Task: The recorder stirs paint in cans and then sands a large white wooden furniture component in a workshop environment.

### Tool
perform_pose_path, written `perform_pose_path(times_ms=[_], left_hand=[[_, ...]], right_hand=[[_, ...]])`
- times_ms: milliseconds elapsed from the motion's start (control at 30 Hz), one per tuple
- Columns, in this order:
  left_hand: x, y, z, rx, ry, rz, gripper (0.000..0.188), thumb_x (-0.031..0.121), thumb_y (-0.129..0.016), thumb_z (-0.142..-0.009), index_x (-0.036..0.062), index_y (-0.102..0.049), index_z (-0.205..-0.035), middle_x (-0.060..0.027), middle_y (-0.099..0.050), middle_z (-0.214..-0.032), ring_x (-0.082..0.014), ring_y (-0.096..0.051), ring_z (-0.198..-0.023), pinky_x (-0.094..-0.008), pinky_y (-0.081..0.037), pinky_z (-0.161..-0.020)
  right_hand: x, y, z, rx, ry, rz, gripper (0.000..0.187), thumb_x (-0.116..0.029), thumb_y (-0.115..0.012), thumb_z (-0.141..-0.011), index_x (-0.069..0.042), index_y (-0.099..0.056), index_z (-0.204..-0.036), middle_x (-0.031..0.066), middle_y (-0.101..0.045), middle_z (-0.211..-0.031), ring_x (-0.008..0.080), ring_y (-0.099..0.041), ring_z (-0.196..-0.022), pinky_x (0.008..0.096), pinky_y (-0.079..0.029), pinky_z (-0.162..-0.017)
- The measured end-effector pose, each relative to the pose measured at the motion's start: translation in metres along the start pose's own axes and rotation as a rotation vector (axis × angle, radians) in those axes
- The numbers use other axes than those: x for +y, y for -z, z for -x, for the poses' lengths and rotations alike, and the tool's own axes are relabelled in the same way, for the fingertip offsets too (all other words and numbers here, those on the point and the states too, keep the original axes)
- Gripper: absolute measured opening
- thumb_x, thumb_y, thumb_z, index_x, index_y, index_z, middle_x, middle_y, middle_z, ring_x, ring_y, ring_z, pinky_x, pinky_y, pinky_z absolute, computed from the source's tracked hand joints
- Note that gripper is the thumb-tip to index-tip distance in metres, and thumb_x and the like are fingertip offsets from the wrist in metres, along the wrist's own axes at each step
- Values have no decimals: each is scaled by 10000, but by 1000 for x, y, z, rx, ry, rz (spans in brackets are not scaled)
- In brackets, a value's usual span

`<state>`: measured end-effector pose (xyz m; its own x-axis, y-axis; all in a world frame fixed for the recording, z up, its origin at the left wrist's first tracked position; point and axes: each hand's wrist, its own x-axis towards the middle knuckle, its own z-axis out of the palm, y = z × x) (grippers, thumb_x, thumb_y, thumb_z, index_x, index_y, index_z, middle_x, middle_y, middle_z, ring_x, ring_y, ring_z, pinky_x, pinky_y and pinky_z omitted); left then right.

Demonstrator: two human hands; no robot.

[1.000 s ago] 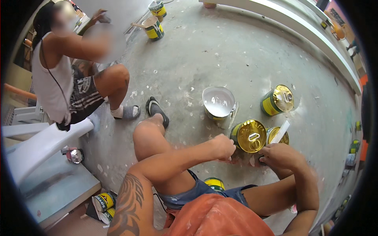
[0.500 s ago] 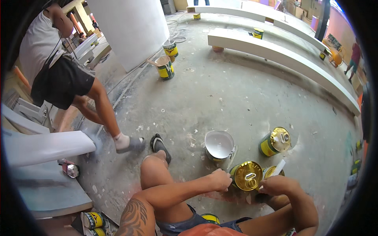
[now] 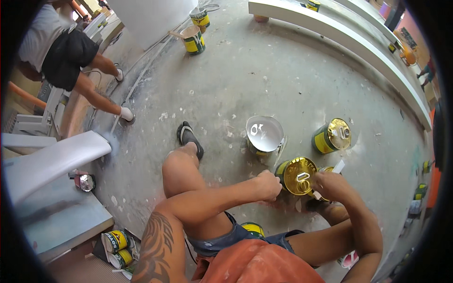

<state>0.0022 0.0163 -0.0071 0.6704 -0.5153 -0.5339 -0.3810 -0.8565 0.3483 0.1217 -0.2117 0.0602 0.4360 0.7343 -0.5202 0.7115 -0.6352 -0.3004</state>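
Observation:
A closed paint can (image 3: 293,178) with a shiny gold lid stands on the floor in front of me, a ring-like handle upright on its top. My left hand (image 3: 270,185) is closed at the can's left side; whatever its fingers hold, if anything, is hidden. At the can's right edge my right hand (image 3: 330,187) is closed too, with a small pale piece showing below its fingers that I cannot make out. Behind that hand, a white flat stick (image 3: 339,166) rises from another can, mostly covered. A can with white paint (image 3: 265,133) stands beyond my left hand.
Another gold-lidded can (image 3: 331,136) stands farther right. Two used paint cans (image 3: 193,41) (image 3: 200,20) are at the far left. A long white beam (image 3: 339,45) crosses the back right. A co-worker (image 3: 71,56) stands at left near a white curved panel (image 3: 61,162).
My view has tipped downward, so the cans sit higher in the picture. The co-worker has stepped away to the left. Both my hands stay at the gold-lidded can.

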Motion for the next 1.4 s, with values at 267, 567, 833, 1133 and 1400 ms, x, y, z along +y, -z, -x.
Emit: perform_pose_path(times_ms=[267, 567, 833, 1133, 1400], left_hand=[[12, 7, 10, -353, 14, -41, 453, 456, -718, -851, 133, -738, -1167, -79, -724, -1162, -265, -701, -1049, -444, -551, -857], [19, -39, -33, -510, 75, -142, 556, 490, -799, -778, 228, -700, -1258, 9, -713, -1192, -259, -674, -1099, -517, -519, -883], [21, -29, -21, -521, 60, -73, 597, 494, -815, -763, 226, -686, -1281, 2, -695, -1245, -263, -657, -1136, -513, -498, -920], [11, -24, -23, -489, 106, -57, 565, 475, -803, -784, 221, -690, -1276, -16, -692, -1257, -251, -656, -1144, -505, -482, -953], [14, -22, -23, -494, 95, -88, 573, 490, -794, -781, 198, -696, -1264, -32, -709, -1221, -262, -663, -1130, -519, -460, -991]], right_hand=[[-57, -45, -159, 458, 211, 3, 761, -461, -692, -882, 86, -445, -1349, 254, -514, -1339, 396, -487, -1265, 452, -401, -1072], [-93, -46, -312, 375, -202, 139, 1135, -802, -588, -767, 96, -395, -1432, 269, -439, -1466, 455, -360, -1399, 660, -214, -1142], [-98, -57, -325, 362, -238, 117, 882, -600, -712, -769, 82, -532, -1297, 235, -561, -1302, 426, -473, -1287, 657, -316, -1085], [-99, -60, -326, 437, -204, 106, 725, -527, -728, -790, 34, -591, -1230, 193, -602, -1253, 415, -508, -1247, 626, -361, -1062], [-102, -64, -323, 486, -210, 97, 633, -492, -694, -831, 26, -621, -1189, 185, -625, -1232, 387, -526, -1247, 644, -370, -1056]])
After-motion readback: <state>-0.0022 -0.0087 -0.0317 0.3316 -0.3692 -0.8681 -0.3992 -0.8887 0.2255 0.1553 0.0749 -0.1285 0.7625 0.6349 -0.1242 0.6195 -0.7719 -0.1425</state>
